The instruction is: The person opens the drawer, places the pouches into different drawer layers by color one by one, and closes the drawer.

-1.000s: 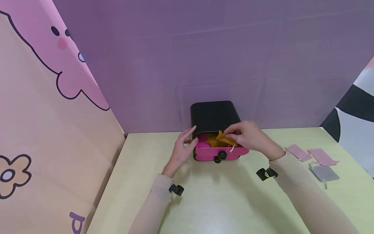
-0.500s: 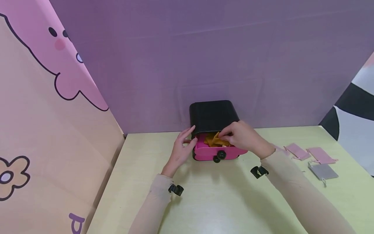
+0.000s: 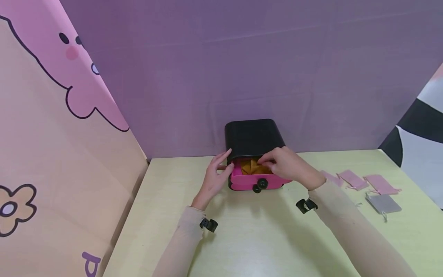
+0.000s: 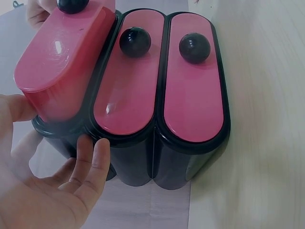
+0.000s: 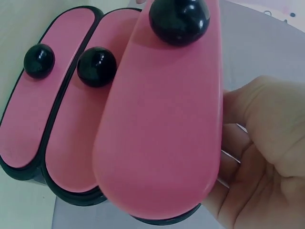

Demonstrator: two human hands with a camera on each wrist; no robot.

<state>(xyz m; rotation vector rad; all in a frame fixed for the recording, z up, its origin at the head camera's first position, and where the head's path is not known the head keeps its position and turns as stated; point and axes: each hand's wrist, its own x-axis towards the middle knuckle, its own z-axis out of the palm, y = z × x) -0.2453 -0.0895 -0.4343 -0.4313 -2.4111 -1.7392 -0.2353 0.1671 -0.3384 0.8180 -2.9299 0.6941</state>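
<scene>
A black box point(image 3: 254, 136) with pink drawers stands at the back of the table, its top drawer point(image 3: 249, 183) pulled out. Inside that drawer lies bunched mustard cloth, a drawstring pouch point(image 3: 252, 167). My right hand point(image 3: 290, 165) reaches over the drawer's right side and pinches the pouch, its fingertips partly hidden. In the right wrist view the drawer front point(image 5: 162, 119) covers those fingertips. My left hand point(image 3: 215, 179) is at the box's left side. In the left wrist view its thumb touches the drawer's side, and its fairly straight fingers point(image 4: 93, 167) touch the black casing.
Two lower drawers with black knobs point(image 4: 194, 47) are closed. To the right on the table point(image 3: 242, 238) lie several pink pouches point(image 3: 380, 184) and a grey pouch point(image 3: 383, 204). A purple backdrop point(image 3: 207, 77) rises right behind the box.
My right hand has moved left and down into the drawer with the mustard pouch, which now lies lower inside. The pouch's cord no longer hangs over the drawer front. My left hand has stayed put.
</scene>
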